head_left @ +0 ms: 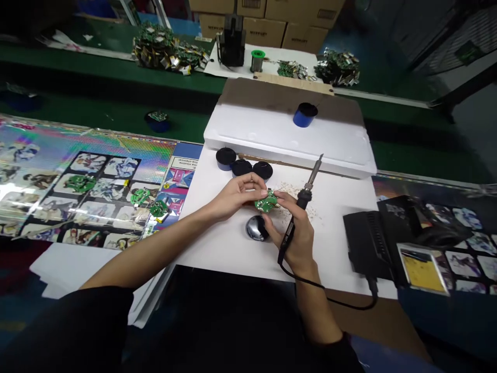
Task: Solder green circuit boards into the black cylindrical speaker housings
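Note:
Between both my hands is a small green circuit board (266, 203). My left hand (236, 197) pinches its left edge with thumb and fingers. At its other edge are the fingertips of my right hand (298, 233), which also carries a soldering iron (289, 230). The iron rests across that hand, its metal tip pointing up and away from the board. Just below the board, a shiny silver, dome-shaped piece (256, 228) sits on the white work surface (217, 238). My right hand's thumb is close to this piece.
Several blue-and-black round cups (241, 168) stand behind my hands, one on a white foam block (272, 124). A black box (367, 243) with the iron's cord is at right. Loose green boards (159, 209) lie left. Solder wire (257, 61) and board piles (166, 49) sit at the back.

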`<state>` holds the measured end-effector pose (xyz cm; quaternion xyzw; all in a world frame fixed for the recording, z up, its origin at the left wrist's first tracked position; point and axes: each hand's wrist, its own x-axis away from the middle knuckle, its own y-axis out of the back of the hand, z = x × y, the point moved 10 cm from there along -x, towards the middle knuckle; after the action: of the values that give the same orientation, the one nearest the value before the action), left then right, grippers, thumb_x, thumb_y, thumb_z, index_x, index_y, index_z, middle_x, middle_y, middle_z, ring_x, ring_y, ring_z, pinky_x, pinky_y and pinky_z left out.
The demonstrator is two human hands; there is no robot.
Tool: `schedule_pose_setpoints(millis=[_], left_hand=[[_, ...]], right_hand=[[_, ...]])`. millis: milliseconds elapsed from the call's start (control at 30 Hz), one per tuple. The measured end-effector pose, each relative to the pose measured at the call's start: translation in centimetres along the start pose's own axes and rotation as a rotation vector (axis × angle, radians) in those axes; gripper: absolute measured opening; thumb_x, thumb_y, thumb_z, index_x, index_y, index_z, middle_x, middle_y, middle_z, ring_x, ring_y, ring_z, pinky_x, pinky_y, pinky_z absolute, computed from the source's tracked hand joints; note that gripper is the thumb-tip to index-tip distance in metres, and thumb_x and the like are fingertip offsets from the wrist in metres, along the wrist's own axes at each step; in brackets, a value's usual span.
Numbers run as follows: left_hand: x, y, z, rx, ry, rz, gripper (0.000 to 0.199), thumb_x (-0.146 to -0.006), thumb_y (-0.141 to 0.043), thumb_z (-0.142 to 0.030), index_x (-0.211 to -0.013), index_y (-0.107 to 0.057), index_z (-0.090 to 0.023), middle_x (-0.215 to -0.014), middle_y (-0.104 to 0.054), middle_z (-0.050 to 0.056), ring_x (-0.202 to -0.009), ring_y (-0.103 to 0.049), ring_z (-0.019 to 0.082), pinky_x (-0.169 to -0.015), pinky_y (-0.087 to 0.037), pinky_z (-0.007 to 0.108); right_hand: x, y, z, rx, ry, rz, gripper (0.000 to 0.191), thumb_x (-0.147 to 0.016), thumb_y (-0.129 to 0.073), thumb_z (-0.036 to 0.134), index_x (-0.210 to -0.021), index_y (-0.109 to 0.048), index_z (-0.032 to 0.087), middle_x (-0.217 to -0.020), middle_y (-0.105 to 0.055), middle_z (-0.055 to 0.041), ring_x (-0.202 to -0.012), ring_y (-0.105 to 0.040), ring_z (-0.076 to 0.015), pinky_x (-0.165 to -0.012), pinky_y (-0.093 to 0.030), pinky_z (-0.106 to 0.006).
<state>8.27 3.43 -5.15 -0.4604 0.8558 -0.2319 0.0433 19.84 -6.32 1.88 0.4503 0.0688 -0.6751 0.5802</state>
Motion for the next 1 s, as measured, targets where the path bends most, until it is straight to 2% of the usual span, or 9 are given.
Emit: schedule_pose_setpoints(millis=[133, 300, 433, 500, 567, 667, 767, 833, 1000], left_hand=[[0.2, -0.7, -0.1, -0.009, -0.061, 0.052, 0.048, -0.077, -0.096, -0.036, -0.108, -0.064, -0.018, -0.083, -0.069, -0.003, -0.074, -0.068, 0.010, -0.073, -0.052, 0.023], [0.6, -1.5, 0.5, -0.028, -0.096, 0.058, 0.048, -0.079, -0.094, -0.038, -0.110, -0.064, -0.018, -0.078, -0.065, -0.004, -0.070, -0.065, 0.009, -0.069, -0.049, 0.021], [0.6, -1.7, 0.8, -0.067, -0.086, 0.043, 0.051, -0.079, -0.093, -0.043, -0.111, -0.062, -0.018, -0.078, -0.063, -0.004, -0.068, -0.063, 0.010, -0.067, -0.047, 0.022], [0.7, -1.7, 0.1, -0.119, -0.106, 0.045, 0.052, -0.082, -0.089, -0.049, -0.115, -0.061, -0.019, -0.084, -0.065, -0.001, -0.074, -0.065, 0.012, -0.070, -0.048, 0.024], [1.0, -1.5, -1.8, -0.289, -0.206, 0.035, 0.048, -0.088, -0.082, -0.054, -0.114, -0.060, -0.020, -0.096, -0.067, 0.003, -0.085, -0.066, 0.016, -0.078, -0.050, 0.028], [2.1, -2.7, -4.3, -0.801, -0.349, 0.135, 0.039, -0.091, -0.078, -0.055, -0.098, -0.065, -0.020, -0.101, -0.065, 0.005, -0.095, -0.061, 0.020, -0.085, -0.046, 0.032], [2.9, -4.1, -3.3, -1.162, -0.308, 0.325, 0.045, -0.081, -0.085, -0.061, -0.089, -0.068, -0.020, -0.102, -0.060, 0.005, -0.097, -0.058, 0.023, -0.084, -0.044, 0.032], [3.3, -4.6, -2.4, -1.225, -0.288, 0.376, 0.044, -0.079, -0.088, -0.058, -0.093, -0.071, -0.020, -0.108, -0.058, 0.006, -0.100, -0.058, 0.024, -0.083, -0.045, 0.033], [3.7, -6.2, -0.5, -1.134, -0.337, 0.454, 0.017, -0.090, -0.081, -0.033, -0.101, -0.076, -0.021, -0.113, -0.060, 0.008, -0.108, -0.061, 0.024, -0.093, -0.048, 0.034]], right_hand=[[0.2, 0.7, 0.5, 0.001, 0.014, -0.045, 0.062, -0.091, -0.078, 0.010, -0.145, -0.053, 0.028, -0.133, -0.071, -0.0118, -0.126, -0.072, -0.0284, -0.106, -0.064, -0.054], [0.7, 0.9, 0.8, 0.054, 0.014, -0.056, 0.066, -0.089, -0.083, 0.018, -0.146, -0.052, 0.028, -0.131, -0.071, -0.0123, -0.123, -0.073, -0.0303, -0.104, -0.064, -0.055], [0.8, 1.0, 1.1, 0.048, 0.003, -0.082, 0.066, -0.088, -0.083, 0.015, -0.145, -0.052, 0.028, -0.131, -0.071, -0.0126, -0.123, -0.072, -0.0303, -0.106, -0.062, -0.055], [0.9, 1.3, 0.8, 0.034, -0.028, -0.106, 0.062, -0.088, -0.082, 0.014, -0.142, -0.054, 0.027, -0.130, -0.072, -0.0124, -0.123, -0.072, -0.0298, -0.106, -0.063, -0.053], [1.2, 2.1, 0.1, 0.005, -0.077, -0.148, 0.057, -0.088, -0.081, 0.016, -0.139, -0.056, 0.027, -0.128, -0.072, -0.0119, -0.123, -0.072, -0.0300, -0.106, -0.063, -0.054], [2.3, 4.1, -1.5, -0.050, -0.145, -0.224, 0.051, -0.088, -0.079, 0.019, -0.134, -0.057, 0.026, -0.126, -0.071, -0.0120, -0.121, -0.072, -0.0302, -0.106, -0.062, -0.055], [3.7, 5.8, -2.8, -0.041, -0.196, -0.236, 0.052, -0.088, -0.079, 0.018, -0.134, -0.057, 0.024, -0.127, -0.070, -0.0132, -0.123, -0.072, -0.0302, -0.107, -0.062, -0.055], [4.5, 6.5, -3.3, -0.018, -0.219, -0.230, 0.053, -0.087, -0.079, 0.016, -0.134, -0.057, 0.023, -0.128, -0.069, -0.0137, -0.125, -0.071, -0.0300, -0.106, -0.062, -0.053], [6.0, 6.7, -3.7, -0.019, -0.234, -0.220, 0.054, -0.087, -0.079, 0.012, -0.135, -0.056, 0.024, -0.129, -0.068, -0.0126, -0.126, -0.071, -0.0285, -0.106, -0.063, -0.051]])
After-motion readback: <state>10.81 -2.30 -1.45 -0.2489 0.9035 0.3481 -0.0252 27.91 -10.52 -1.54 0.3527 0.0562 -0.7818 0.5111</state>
